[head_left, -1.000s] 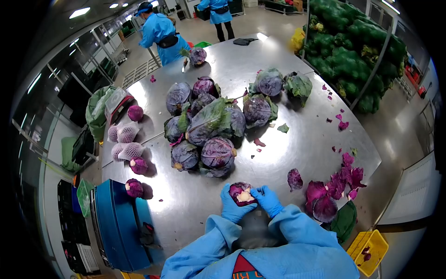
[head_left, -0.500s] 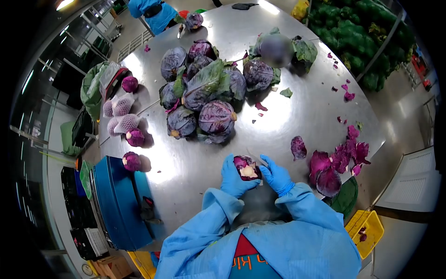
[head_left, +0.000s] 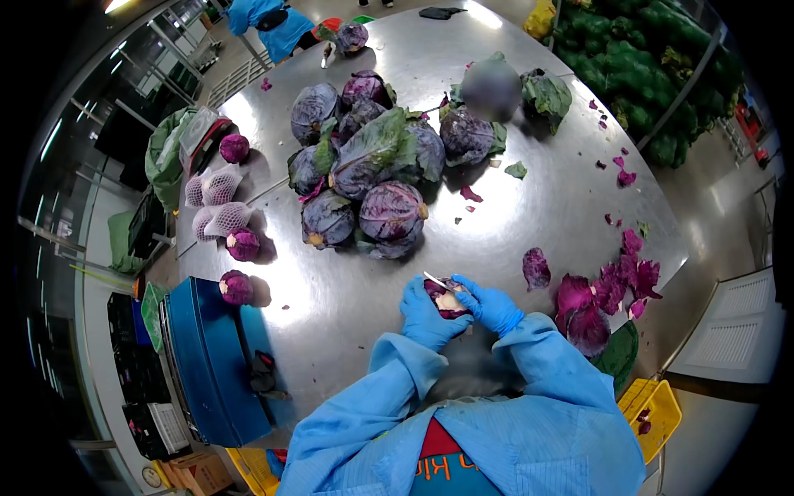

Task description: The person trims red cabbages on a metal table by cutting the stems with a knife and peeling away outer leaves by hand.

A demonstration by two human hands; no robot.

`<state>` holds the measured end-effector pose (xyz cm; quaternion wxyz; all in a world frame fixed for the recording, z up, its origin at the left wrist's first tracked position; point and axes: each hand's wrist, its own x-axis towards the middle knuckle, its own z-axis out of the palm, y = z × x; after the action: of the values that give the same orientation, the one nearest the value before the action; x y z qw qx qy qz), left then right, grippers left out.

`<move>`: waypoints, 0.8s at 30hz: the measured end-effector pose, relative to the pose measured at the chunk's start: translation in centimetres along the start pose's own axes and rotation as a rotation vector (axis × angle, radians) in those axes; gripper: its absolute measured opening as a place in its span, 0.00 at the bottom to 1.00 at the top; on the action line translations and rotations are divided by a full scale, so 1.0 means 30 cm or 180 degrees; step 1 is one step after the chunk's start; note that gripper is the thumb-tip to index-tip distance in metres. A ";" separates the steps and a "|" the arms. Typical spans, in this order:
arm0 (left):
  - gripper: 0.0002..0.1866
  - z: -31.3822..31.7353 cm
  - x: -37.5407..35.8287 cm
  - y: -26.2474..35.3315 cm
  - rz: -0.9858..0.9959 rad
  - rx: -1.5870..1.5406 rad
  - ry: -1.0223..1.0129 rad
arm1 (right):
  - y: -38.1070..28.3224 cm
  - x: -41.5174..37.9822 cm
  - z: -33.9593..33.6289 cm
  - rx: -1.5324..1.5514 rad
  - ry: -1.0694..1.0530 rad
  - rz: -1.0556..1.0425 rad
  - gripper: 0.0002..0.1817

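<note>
My left hand, in a blue glove, is closed around a small red cabbage, its pale cut stem end facing up. My gloved right hand grips a knife, whose thin bright blade lies across the top of the cabbage. The knife's handle is hidden in the fingers. Beyond my hands lies a pile of red cabbages with outer leaves still on. To the right, peeled purple leaves are heaped near the table edge, with a single loose leaf closer in.
Along the left of the steel table are trimmed cabbages, net-wrapped ones and a scale. A blue box stands at the near left. A yellow crate sits low right. A person in blue is at the far end.
The knife has swung from beside the cabbage to lie across its top, and my right hand has moved left over it. My left hand keeps its hold on the cabbage. The view has shifted slightly.
</note>
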<state>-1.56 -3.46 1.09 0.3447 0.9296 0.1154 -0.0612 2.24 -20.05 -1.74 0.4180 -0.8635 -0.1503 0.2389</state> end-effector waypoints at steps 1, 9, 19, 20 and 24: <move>0.65 0.002 -0.001 0.015 -0.0035 0.0085 0.0074 | 0.028 0.016 0.003 0.0212 0.0038 -0.0004 0.32; 0.63 -0.009 -0.006 0.035 -0.0321 -0.0090 -0.0027 | 0.106 0.125 0.027 0.1419 0.0229 0.0247 0.23; 0.61 0.011 -0.056 -0.083 0.0548 -0.0394 0.0288 | 0.107 0.096 0.089 0.1085 0.1067 0.0214 0.18; 0.61 0.005 -0.055 -0.088 0.0677 -0.0360 0.0277 | 0.124 0.117 0.083 0.1325 0.1178 0.0490 0.17; 0.61 0.006 -0.120 -0.128 0.1692 -0.0691 0.0493 | 0.297 0.116 0.035 0.0979 0.1402 0.1273 0.20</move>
<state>-6.04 -1.38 -0.75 0.4362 0.8868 -0.1004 0.1150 5.14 -23.17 -10.38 0.5107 -0.8336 0.1539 0.1437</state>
